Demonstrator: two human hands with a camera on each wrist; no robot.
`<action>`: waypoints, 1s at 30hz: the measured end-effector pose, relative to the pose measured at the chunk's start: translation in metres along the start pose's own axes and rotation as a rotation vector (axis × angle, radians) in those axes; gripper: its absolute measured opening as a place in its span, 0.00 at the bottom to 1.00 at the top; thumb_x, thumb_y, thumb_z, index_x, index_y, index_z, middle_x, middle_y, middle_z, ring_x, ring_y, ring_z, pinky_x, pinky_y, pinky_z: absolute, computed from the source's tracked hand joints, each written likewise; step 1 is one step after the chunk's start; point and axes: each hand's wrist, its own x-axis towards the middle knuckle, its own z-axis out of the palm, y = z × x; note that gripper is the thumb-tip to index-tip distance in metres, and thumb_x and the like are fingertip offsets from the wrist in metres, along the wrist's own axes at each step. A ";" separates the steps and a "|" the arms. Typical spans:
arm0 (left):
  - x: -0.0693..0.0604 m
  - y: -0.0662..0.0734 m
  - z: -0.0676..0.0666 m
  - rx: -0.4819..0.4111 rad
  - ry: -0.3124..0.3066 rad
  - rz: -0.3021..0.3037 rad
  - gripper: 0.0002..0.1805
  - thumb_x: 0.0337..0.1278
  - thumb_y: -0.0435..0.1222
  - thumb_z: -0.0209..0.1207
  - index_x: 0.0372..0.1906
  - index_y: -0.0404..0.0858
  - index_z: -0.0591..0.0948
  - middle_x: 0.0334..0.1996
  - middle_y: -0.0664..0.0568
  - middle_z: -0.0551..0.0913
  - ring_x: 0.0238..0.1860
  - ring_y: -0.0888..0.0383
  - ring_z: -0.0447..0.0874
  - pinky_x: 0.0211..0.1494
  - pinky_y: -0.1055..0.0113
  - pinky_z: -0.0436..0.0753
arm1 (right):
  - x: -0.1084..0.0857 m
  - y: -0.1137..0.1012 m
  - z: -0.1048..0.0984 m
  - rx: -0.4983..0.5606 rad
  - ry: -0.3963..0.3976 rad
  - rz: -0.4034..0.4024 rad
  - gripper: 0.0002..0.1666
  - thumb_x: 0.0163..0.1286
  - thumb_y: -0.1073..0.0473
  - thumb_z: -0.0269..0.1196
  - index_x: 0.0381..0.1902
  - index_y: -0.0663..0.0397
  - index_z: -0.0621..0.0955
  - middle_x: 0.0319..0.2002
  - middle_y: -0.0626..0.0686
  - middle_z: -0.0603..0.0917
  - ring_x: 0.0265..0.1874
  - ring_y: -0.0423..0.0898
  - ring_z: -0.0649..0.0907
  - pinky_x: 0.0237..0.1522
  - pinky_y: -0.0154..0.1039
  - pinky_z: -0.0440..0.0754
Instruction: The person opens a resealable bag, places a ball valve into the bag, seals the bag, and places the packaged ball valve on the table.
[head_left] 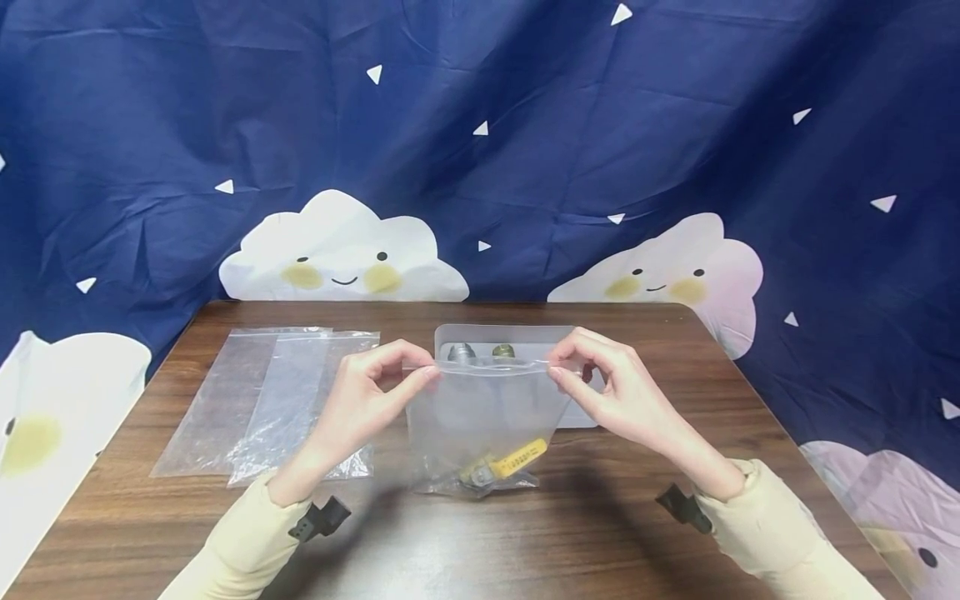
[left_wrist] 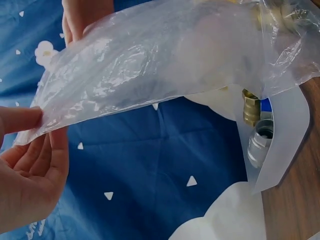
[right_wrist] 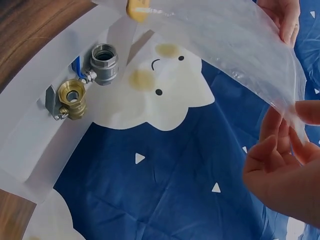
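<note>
- One clear zip-lock bag (head_left: pixel 487 408), held up by its top corners in front of the person, mouth strip stretched level between two hands; whether the seal is pressed together I cannot tell
- One left hand (head_left: pixel 375 387), thumb and forefinger pinched narrow on the bag's left top corner, remaining fingers bent beneath
- One right hand (head_left: pixel 618 379), thumb and forefinger likewise pinched on the right top corner, remaining fingers bent
- One valve (head_left: pixel 477 473) with a yellow lever (head_left: pixel 521 458), lying inside the bag at its bottom, lever slanting up to the right; markings on the lever too small to read; whether the bag's base touches the table I cannot tell
- One white plastic tray (head_left: pixel 510 333), on the table behind the held bag and partly hidden by it
- One silver-coloured valve (right_wrist: pixel 105 67), in the tray, threaded opening showing, a blue lever (right_wrist: pixel 76 66) at its side
- One brass-coloured valve (right_wrist: pixel 72 100), in the tray just beside the silver-coloured one, a grey lever (right_wrist: pixel 50 100) at its side
- Two further clear zip-lock bags (head_left: pixel 225 392), flat on the table to the left of the tray, one overlapping the other
- One table (head_left: pixel 652 517), brown wood-grain top
- One pair of pale yellow sleeves (head_left: pixel 780 525), a small black device (head_left: pixel 682 508) at each wrist
- One dark blue backdrop (head_left: pixel 525 167) behind the table, printed with white triangles and smiling clouds (head_left: pixel 341 242)
</note>
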 end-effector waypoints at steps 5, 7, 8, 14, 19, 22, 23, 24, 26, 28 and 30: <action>0.000 0.000 0.003 -0.013 0.011 0.004 0.02 0.57 0.30 0.67 0.34 0.36 0.84 0.29 0.48 0.89 0.30 0.69 0.86 0.36 0.76 0.86 | 0.001 0.001 0.005 0.008 -0.001 -0.005 0.09 0.62 0.64 0.70 0.37 0.41 0.85 0.29 0.40 0.82 0.28 0.34 0.74 0.28 0.31 0.71; 0.000 0.000 0.004 -0.025 0.009 0.001 0.02 0.58 0.30 0.66 0.35 0.35 0.84 0.30 0.47 0.88 0.30 0.69 0.85 0.37 0.76 0.86 | 0.001 0.001 0.006 0.016 0.014 -0.014 0.08 0.62 0.64 0.70 0.34 0.43 0.85 0.27 0.40 0.81 0.28 0.34 0.74 0.28 0.32 0.70; 0.000 0.000 0.005 -0.031 0.005 0.002 0.02 0.58 0.30 0.66 0.35 0.35 0.84 0.31 0.47 0.88 0.30 0.69 0.85 0.37 0.76 0.86 | 0.001 0.002 0.007 0.018 0.022 -0.016 0.08 0.62 0.65 0.70 0.33 0.43 0.85 0.26 0.40 0.81 0.28 0.33 0.74 0.29 0.31 0.71; 0.003 0.002 0.009 -0.019 -0.014 0.025 0.06 0.54 0.31 0.69 0.36 0.41 0.85 0.34 0.50 0.89 0.29 0.70 0.84 0.29 0.76 0.81 | 0.001 0.000 0.008 0.011 0.020 0.004 0.10 0.62 0.65 0.69 0.32 0.41 0.84 0.28 0.37 0.80 0.31 0.32 0.76 0.32 0.27 0.73; 0.006 0.005 0.010 -0.039 -0.017 0.011 0.05 0.52 0.29 0.70 0.34 0.38 0.86 0.31 0.48 0.89 0.30 0.71 0.87 0.32 0.74 0.86 | 0.002 -0.002 0.010 0.035 -0.011 0.036 0.09 0.63 0.64 0.69 0.33 0.40 0.83 0.29 0.38 0.81 0.32 0.34 0.77 0.35 0.27 0.75; 0.006 0.006 0.011 -0.019 -0.023 0.023 0.04 0.52 0.29 0.69 0.33 0.38 0.86 0.29 0.48 0.89 0.29 0.71 0.86 0.31 0.75 0.85 | 0.003 -0.002 0.011 0.037 -0.018 0.033 0.09 0.62 0.63 0.70 0.33 0.40 0.84 0.29 0.37 0.82 0.33 0.34 0.78 0.35 0.28 0.75; 0.006 0.006 0.011 -0.014 -0.025 0.030 0.04 0.52 0.30 0.69 0.33 0.38 0.86 0.29 0.49 0.89 0.28 0.71 0.86 0.31 0.75 0.85 | 0.004 -0.002 0.012 0.036 -0.018 0.031 0.09 0.62 0.63 0.70 0.32 0.40 0.84 0.29 0.37 0.82 0.32 0.34 0.78 0.35 0.27 0.75; 0.006 0.006 0.011 -0.010 -0.026 0.037 0.04 0.53 0.30 0.69 0.33 0.39 0.86 0.29 0.49 0.89 0.28 0.71 0.86 0.31 0.75 0.85 | 0.004 -0.003 0.012 0.034 -0.019 0.026 0.09 0.61 0.63 0.71 0.32 0.40 0.84 0.28 0.37 0.82 0.32 0.34 0.78 0.34 0.28 0.74; 0.006 0.006 0.012 0.006 -0.020 0.056 0.04 0.53 0.30 0.69 0.33 0.39 0.85 0.28 0.50 0.89 0.28 0.71 0.86 0.31 0.76 0.84 | 0.005 -0.003 0.013 0.027 -0.016 0.012 0.09 0.61 0.63 0.71 0.31 0.40 0.84 0.27 0.37 0.80 0.30 0.33 0.76 0.32 0.28 0.72; 0.007 0.006 0.013 0.023 -0.009 0.074 0.04 0.53 0.31 0.70 0.33 0.40 0.85 0.29 0.51 0.89 0.29 0.70 0.86 0.31 0.77 0.83 | 0.006 -0.003 0.013 0.020 -0.013 0.002 0.10 0.61 0.63 0.70 0.30 0.40 0.83 0.26 0.37 0.79 0.29 0.33 0.75 0.31 0.29 0.70; 0.008 0.006 0.013 0.061 0.001 0.097 0.05 0.52 0.31 0.70 0.34 0.42 0.86 0.31 0.53 0.90 0.33 0.69 0.87 0.36 0.77 0.83 | 0.006 -0.004 0.013 0.025 -0.012 0.000 0.10 0.61 0.64 0.70 0.30 0.39 0.83 0.26 0.37 0.79 0.29 0.33 0.75 0.31 0.29 0.70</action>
